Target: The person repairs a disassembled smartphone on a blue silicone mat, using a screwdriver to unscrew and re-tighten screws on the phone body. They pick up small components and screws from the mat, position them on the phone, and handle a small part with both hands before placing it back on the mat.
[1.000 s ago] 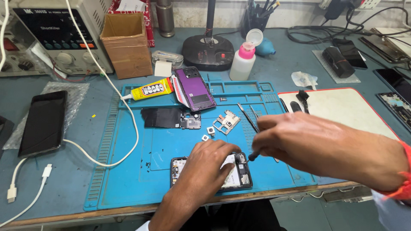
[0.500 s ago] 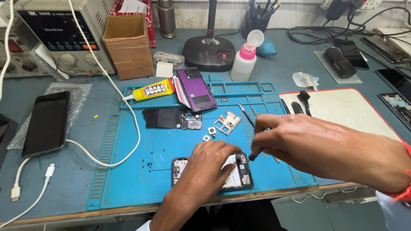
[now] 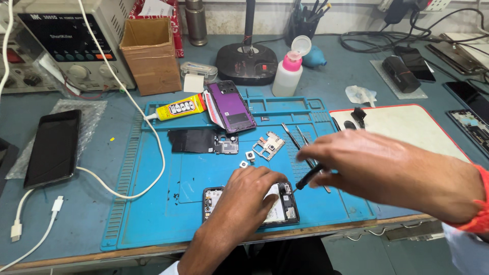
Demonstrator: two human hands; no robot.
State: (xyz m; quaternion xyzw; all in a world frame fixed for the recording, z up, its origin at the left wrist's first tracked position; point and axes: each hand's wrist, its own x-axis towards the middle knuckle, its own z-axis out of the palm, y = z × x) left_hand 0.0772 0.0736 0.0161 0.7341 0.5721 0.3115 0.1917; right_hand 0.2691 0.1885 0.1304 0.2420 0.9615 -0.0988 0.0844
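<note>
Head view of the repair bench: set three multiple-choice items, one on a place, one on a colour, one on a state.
1. Where does the yellow glue tube lie?
A. at the blue mat's top edge, left of the purple back cover
B. inside the cardboard box
C. on the white pad

2. What colour is the cap of the squeeze bottle?
A. green
B. pink
C. black

3. What state is the opened phone in?
A. sealed, screen lit
B. back off, insides showing, pressed down by the left hand
C. lifted off the mat

Key: 1 A, the tube lies along the mat's top rim; 2 B, the cap is pink; 3 B, the left hand rests on it while the right hand holds a screwdriver to it.
</note>
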